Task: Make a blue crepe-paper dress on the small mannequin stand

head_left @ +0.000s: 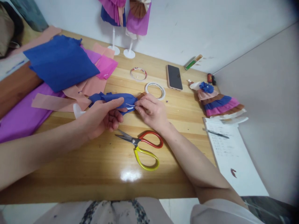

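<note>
My left hand point(102, 119) is closed around a gathered blue crepe paper piece point(121, 99), with the thumb lying along its top. At the piece's right end, the thumb and fingertips of my right hand point(151, 110) pinch together on it. A thin white strip point(130, 106) runs along the blue paper between the hands. A bit of brown paper point(140, 95) shows behind my right fingers. Past my left wrist sticks out a rounded white piece point(78, 111), partly hidden. Scissors point(134, 141) with one red and one yellow handle lie slightly spread below the hands.
Crepe paper sheets point(63, 62) in several colours pile up at left. Tape rolls point(155, 90), a phone point(174, 77) and a utility knife point(193, 62) lie behind. Paper dresses on white stands point(129, 53) are at the wall. A tiered paper dress point(220, 102) and notebook point(230, 152) lie right.
</note>
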Motion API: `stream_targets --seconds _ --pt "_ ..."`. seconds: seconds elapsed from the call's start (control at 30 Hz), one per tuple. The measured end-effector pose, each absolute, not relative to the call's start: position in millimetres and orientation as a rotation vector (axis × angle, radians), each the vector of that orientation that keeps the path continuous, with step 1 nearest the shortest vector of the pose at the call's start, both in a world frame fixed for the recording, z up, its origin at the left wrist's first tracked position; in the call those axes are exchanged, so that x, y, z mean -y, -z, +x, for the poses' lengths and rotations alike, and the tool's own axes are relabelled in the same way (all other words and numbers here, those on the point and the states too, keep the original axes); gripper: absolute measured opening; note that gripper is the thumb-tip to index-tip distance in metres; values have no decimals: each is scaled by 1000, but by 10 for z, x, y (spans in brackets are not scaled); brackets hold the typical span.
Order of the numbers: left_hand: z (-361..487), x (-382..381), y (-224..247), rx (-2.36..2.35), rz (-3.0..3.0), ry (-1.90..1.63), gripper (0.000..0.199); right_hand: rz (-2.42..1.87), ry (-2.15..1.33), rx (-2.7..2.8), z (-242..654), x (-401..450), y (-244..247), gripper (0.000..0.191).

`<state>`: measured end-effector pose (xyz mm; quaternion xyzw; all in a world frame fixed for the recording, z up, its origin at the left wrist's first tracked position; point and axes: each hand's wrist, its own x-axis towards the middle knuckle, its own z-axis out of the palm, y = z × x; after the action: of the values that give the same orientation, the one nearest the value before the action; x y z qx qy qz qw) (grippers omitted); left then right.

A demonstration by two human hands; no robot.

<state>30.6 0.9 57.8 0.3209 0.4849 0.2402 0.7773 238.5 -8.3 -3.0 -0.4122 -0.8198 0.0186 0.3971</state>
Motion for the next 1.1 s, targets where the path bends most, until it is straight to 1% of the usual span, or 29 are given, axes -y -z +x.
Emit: stream_targets --seconds 0.1,0.23,0.33,0.5,0.7,0.97,1.1 --pt "320 -33 -586 -1090 713 -523 26 -1068 -82 2074 2387 81 39 16" --pt "321 -61 -588 -1144 748 -516 37 -1073 -147 2054 2391 80 59 14" --pt "315 -54 -596 -1124 766 -523 36 -1051 -131 2044 2396 83 68 12" --pt "317 -54 -565 -1156 758 -495 38 -1041 -116 2045 2394 88 61 13" --pt "305 -70 -557 -1152 765 -485 34 -1037 -64 2054 2393 87 65 13" --pt "315 -71 -573 -1156 769 -494 26 -1068 -149 2042 2404 92 58 14" --pt "315 -60 -561 -1177 782 -499 30 -1088 -140 2047 2404 92 72 15"
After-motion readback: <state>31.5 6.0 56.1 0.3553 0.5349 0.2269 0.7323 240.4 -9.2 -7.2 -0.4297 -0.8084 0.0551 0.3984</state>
